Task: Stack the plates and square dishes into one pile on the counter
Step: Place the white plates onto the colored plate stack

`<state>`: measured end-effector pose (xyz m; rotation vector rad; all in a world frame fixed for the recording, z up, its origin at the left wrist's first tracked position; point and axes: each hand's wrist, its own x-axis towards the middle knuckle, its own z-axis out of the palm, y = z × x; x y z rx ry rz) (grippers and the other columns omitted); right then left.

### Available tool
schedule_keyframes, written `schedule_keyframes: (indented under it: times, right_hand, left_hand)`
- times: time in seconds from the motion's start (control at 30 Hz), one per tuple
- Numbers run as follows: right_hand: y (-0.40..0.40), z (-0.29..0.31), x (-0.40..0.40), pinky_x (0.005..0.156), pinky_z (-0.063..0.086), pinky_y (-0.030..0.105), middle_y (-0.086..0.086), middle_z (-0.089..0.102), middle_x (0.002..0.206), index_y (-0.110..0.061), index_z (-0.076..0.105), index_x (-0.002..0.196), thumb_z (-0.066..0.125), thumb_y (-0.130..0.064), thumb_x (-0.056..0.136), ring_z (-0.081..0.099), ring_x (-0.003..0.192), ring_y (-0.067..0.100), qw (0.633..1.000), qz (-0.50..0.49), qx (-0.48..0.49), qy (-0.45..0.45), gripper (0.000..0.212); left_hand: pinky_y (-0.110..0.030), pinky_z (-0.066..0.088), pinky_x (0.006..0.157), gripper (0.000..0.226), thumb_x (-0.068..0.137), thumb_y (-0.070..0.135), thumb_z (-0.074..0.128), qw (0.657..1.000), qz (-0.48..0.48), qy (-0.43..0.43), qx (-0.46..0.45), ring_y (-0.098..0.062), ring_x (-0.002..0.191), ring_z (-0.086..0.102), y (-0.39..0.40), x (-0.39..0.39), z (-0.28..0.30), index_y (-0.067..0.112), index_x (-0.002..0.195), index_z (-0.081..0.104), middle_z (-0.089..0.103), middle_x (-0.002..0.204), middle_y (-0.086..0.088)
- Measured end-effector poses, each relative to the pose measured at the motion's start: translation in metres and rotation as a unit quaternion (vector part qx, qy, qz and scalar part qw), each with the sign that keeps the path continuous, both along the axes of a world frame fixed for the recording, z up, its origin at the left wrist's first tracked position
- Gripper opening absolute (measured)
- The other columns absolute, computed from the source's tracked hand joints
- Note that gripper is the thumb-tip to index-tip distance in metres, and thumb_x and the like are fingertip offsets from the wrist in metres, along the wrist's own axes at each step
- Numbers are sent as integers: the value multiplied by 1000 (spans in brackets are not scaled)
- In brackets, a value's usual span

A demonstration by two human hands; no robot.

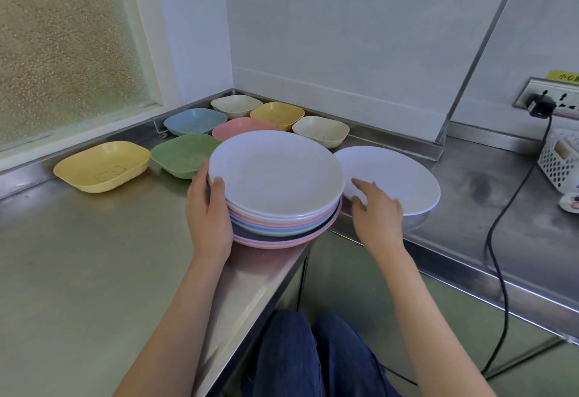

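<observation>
Stainless steel runs around this corner, under a frosted window and white wall panels, and the tabletop (94,271) carries everything I have to gather. Near its front edge sits the pile of round plates (275,177), white on top with pastel rims showing beneath. My left hand (208,208) grips the pile's left side, thumb over the top rim and fingers curled round the edge. My right hand (374,205) rests on the near rim of a lone white plate (394,177) just beside the pile, fingers loosely bent over it; I cannot tell whether it is truly pinched yet.

That plate looks like thin melamine or plastic to me: light, stiff, smooth enough to slide. It overhangs a step in the steel, so I judge the overhanging rim the place to hold, thumb on top and fingers underneath. Set down off-centre, it could skate across the glossy top plate, so a steadying hand on the pile seems wise.

Behind, well apart from the pile, lie the square dishes: yellow dish (101,166), green dish (185,155), blue dish (195,120) and others. They seem equally light, deeper-walled, and easy to take by one rim.
</observation>
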<state>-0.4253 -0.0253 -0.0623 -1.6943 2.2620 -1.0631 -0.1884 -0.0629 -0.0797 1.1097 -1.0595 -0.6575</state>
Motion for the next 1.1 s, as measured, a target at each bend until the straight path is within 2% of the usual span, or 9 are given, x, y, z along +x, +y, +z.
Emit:
schedule_keyframes:
  times: [0.07,0.17,0.33,0.47,0.57,0.63,0.73,0.9,1.1]
  right_hand:
    - [-2,-14,-8,114,0,54,6,57,133,-26,51,132,46,-22,96,31,139,15,995,-24,53,81,37]
    - [-5,-20,-9,113,-4,53,1,64,123,-30,57,125,49,-22,94,46,128,16,989,-41,46,137,33]
    - [-6,-14,-11,114,9,44,3,73,102,-24,68,112,47,1,87,62,100,25,987,-91,-50,124,41]
    - [3,2,-9,99,40,51,15,70,72,-12,74,101,51,8,83,50,70,26,975,-91,-197,46,35]
    - [13,11,8,99,39,47,10,74,79,-10,75,97,55,14,80,56,84,14,954,-17,-300,11,35]
    - [17,18,24,101,36,41,2,75,90,-13,75,97,58,14,78,65,89,12,939,45,-338,29,37]
    - [18,31,51,95,39,39,-2,75,85,-15,75,95,62,14,75,68,85,13,916,118,-375,78,37]
    - [18,26,87,91,45,40,-2,76,83,-16,75,96,66,11,73,71,80,20,922,192,-314,121,36]
    - [24,22,92,93,43,38,1,75,97,-19,74,101,55,2,77,71,90,20,937,215,-231,151,38]
  left_hand:
    - [-24,30,105,46,91,35,43,1000,2,3,0,5,122,40,0,0,-1,31,136,45,44,127,28]
    - [-17,30,100,45,91,35,43,1000,3,4,2,11,116,41,0,0,-1,33,135,46,45,122,33]
    - [-11,30,95,42,93,33,43,1000,2,-1,0,15,113,41,1,0,0,33,135,46,45,122,33]
    - [-19,32,101,42,94,32,43,1000,10,1,2,4,120,42,1,-1,0,31,135,47,46,128,25]
    - [-18,31,100,42,93,33,43,1000,10,2,2,5,120,42,1,0,-1,31,135,47,46,129,25]
    - [-10,31,96,42,93,31,44,1000,5,3,-2,12,116,43,1,1,-1,31,135,47,47,127,26]
    - [2,32,89,41,92,29,45,1000,3,8,-10,24,108,43,1,2,-1,28,133,50,50,123,27]
    - [-25,36,105,42,93,30,45,1000,7,13,-10,-3,124,47,1,3,1,23,134,51,53,135,11]
    - [-42,38,108,47,92,38,35,999,0,53,-12,-10,122,51,4,-1,5,19,131,53,58,131,2]
